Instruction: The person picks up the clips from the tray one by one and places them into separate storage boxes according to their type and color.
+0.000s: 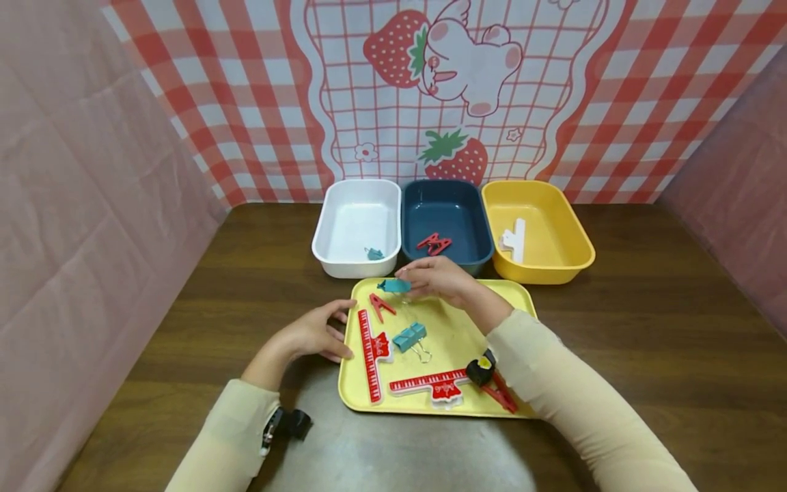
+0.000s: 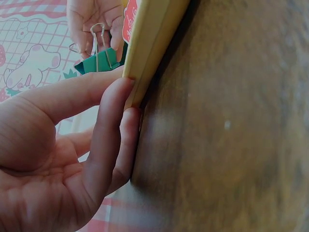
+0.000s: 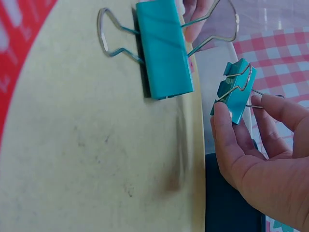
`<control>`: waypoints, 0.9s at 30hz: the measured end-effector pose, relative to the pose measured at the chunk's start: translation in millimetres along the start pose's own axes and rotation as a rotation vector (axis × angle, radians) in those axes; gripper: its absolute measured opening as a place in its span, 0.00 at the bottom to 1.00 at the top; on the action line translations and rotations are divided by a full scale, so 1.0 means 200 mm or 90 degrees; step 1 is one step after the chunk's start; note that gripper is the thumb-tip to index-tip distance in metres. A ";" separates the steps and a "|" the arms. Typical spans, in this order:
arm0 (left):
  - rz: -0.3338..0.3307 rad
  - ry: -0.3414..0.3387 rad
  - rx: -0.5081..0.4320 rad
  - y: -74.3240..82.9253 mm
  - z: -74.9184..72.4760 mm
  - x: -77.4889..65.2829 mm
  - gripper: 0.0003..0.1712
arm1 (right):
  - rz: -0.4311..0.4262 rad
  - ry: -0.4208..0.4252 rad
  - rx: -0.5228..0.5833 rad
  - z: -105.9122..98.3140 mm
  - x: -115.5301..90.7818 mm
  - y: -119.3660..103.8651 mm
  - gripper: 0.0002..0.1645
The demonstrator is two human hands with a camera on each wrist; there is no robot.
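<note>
My right hand (image 1: 438, 281) pinches a teal binder clip (image 3: 236, 92) between thumb and fingers, above the far edge of the yellow tray (image 1: 451, 316). The clip's wire handles show in both wrist views. At the tray's left rim, my left hand (image 1: 315, 333) touches the edge with its fingertips, fingers spread. Between the hands, a second teal binder clip (image 1: 410, 336) lies on the tray. A red clothespin (image 1: 382, 307) lies near the upper left corner. Two red-and-white ruler clips (image 1: 371, 355) lie along the left and front sides, and another red clothespin (image 1: 501, 394) shows beside the right sleeve.
Behind the tray stand three bins side by side. The white bin (image 1: 356, 268) contains a small teal binder clip, the dark blue bin (image 1: 447, 191) red clothespins, and the yellow bin (image 1: 562, 273) a white clip. A checked cloth (image 1: 246, 102) hangs behind them.
</note>
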State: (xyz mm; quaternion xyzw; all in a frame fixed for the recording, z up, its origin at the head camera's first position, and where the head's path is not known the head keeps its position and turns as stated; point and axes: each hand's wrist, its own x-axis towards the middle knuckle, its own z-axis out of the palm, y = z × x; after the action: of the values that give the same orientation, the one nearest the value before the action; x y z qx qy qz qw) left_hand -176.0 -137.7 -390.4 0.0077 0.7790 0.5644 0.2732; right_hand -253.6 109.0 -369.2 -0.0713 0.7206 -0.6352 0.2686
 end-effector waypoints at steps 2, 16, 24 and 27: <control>0.002 0.001 -0.003 0.00 0.00 0.00 0.49 | 0.001 0.001 0.013 0.01 0.00 0.00 0.18; 0.001 -0.004 0.007 0.01 0.00 0.00 0.49 | -0.028 -0.008 0.053 0.05 -0.03 -0.10 0.16; 0.005 -0.005 0.001 0.00 0.00 0.00 0.49 | -0.036 0.001 0.062 0.06 -0.02 -0.13 0.18; 0.005 -0.002 -0.002 0.00 0.00 0.00 0.49 | -0.035 0.019 0.077 0.07 -0.01 -0.15 0.18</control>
State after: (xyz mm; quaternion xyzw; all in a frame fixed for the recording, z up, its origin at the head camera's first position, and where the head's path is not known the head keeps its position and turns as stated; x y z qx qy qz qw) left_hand -176.2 -138.1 -390.3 0.0115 0.7778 0.5665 0.2721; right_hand -252.6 91.3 -340.8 -0.0653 0.6826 -0.6856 0.2445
